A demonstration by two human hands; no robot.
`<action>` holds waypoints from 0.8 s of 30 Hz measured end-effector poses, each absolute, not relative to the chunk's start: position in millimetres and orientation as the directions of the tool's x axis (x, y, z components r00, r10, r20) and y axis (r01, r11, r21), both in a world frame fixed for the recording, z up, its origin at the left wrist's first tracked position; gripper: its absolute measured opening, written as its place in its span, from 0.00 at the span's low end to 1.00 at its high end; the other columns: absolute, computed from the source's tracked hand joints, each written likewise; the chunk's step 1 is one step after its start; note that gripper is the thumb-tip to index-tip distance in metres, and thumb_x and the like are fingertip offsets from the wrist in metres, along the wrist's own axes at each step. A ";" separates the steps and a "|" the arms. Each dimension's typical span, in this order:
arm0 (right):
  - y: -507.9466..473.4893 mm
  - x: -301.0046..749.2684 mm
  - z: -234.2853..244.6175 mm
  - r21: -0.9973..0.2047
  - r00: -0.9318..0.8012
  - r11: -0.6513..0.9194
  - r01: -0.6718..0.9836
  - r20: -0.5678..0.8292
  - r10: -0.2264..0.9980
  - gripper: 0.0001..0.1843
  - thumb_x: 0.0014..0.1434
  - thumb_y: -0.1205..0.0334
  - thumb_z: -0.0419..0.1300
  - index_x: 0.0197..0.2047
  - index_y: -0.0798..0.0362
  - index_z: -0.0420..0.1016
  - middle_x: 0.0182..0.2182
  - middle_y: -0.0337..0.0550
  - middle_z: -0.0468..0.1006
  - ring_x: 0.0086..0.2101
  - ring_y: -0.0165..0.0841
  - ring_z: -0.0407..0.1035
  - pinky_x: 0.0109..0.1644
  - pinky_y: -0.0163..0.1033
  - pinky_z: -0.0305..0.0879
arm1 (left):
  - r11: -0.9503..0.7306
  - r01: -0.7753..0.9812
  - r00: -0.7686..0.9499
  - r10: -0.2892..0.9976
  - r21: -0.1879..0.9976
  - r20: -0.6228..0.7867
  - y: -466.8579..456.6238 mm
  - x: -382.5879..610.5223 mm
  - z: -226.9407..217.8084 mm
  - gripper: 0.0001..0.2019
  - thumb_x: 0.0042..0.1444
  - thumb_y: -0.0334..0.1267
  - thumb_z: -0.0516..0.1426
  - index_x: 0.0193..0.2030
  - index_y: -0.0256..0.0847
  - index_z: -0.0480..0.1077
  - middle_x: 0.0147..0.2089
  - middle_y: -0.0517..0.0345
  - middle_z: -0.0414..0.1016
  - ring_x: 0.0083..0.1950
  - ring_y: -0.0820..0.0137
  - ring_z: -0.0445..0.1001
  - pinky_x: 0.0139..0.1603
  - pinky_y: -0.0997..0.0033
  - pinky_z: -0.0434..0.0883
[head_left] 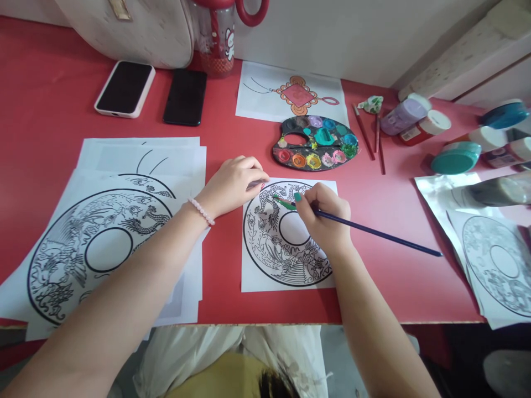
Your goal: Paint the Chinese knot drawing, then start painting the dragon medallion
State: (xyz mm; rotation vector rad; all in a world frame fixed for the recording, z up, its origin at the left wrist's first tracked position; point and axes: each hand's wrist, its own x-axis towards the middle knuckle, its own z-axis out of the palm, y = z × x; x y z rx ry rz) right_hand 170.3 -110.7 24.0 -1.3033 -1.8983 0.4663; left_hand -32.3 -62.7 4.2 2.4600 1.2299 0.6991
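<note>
In my right hand (329, 213) is a long dark blue paintbrush (377, 233), pinched near its tip. Green paint colours the bristles, which touch the upper part of a printed sheet (257, 279) with a ring of dragon and phoenix line art. A small green patch (286, 204) shows on the drawing beside the tip. At the sheet's upper left corner rests my left hand (238, 179), fingers loosely bent and holding nothing that I can see. Just beyond both hands lies a black paint palette (292, 148) with several wells of colour.
To the left is a stack of printed sheets (186, 166). Farther back are two phones (126, 88), a red-lidded bottle (215, 44), a white bag (136, 33) and a coloured knot picture (253, 99). Brushes (365, 132), paint jars (456, 157) and another sheet (493, 271) lie right.
</note>
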 end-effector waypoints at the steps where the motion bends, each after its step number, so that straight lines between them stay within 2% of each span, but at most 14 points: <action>1: -110.6 170.3 23.9 -0.668 -0.179 0.408 0.622 0.387 0.905 0.15 0.57 0.63 0.56 0.22 0.51 0.54 0.16 0.31 0.56 0.18 0.22 0.50 0.20 0.31 0.49 | -0.587 0.660 0.516 0.808 0.468 0.285 -62.7 -32.3 4.5 0.09 0.58 0.33 0.53 0.41 0.42 0.74 0.41 0.55 0.72 0.43 0.67 0.68 0.48 0.62 0.65; 24: -110.6 173.0 22.7 -0.650 -0.133 0.395 0.649 0.414 0.900 0.15 0.55 0.64 0.56 0.21 0.51 0.54 0.15 0.31 0.56 0.18 0.23 0.49 0.20 0.31 0.49 | -0.590 0.658 0.524 0.805 0.468 0.279 -62.3 -32.8 5.1 0.08 0.58 0.34 0.54 0.40 0.42 0.74 0.41 0.55 0.72 0.43 0.67 0.68 0.48 0.62 0.65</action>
